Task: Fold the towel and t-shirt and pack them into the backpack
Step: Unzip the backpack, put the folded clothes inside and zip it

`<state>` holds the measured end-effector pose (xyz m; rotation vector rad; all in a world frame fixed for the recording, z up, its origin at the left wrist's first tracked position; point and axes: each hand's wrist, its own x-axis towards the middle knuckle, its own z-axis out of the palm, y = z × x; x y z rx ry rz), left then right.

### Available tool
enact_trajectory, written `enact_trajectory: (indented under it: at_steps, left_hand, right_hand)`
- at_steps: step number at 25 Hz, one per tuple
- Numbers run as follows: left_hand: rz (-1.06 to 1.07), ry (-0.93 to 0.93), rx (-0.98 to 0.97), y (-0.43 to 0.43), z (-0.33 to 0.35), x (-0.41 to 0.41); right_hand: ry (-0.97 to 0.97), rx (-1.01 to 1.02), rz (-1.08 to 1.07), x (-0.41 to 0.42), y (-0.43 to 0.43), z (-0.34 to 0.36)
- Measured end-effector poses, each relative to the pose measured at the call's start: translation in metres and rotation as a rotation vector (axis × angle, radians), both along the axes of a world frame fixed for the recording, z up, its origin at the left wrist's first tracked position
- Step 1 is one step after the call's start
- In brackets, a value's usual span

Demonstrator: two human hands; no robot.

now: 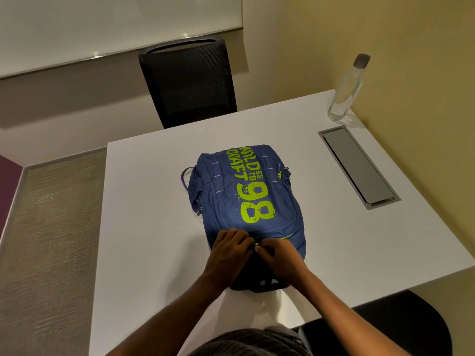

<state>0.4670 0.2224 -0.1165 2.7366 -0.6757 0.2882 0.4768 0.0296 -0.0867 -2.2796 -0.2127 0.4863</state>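
Note:
A blue backpack (246,196) with lime-green lettering and a large "98" lies flat on the white table (144,227), its top end toward me. My left hand (228,250) grips the fabric at the bag's near end. My right hand (277,255) pinches a small lime-green zipper pull (256,244) right beside the left hand's fingers. Both hands touch the bag at its top seam. No towel or t-shirt is visible; the bag's inside is hidden.
A clear bottle (345,91) with a grey cap stands at the table's far right corner. A grey cable hatch (358,167) is set into the tabletop on the right. A black mesh chair (187,83) stands behind the far edge. Another dark seat (401,322) sits at lower right.

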Motion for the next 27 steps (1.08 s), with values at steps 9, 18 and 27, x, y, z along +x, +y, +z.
enact_trajectory:
  at_steps: [9,18,27]
  left_hand:
    - [-0.092,-0.146,0.164,0.008,0.011,0.014]
    - [-0.058,-0.103,0.227,0.03,0.003,0.004]
    - [-0.019,0.049,0.111,-0.053,0.023,0.016]
  right_hand:
    - [-0.122,-0.311,0.052,0.002,-0.031,0.011]
    - [-0.245,-0.516,0.079,0.037,-0.108,-0.011]
    - [-0.378,-0.583,-0.031,0.041,-0.123,-0.015]
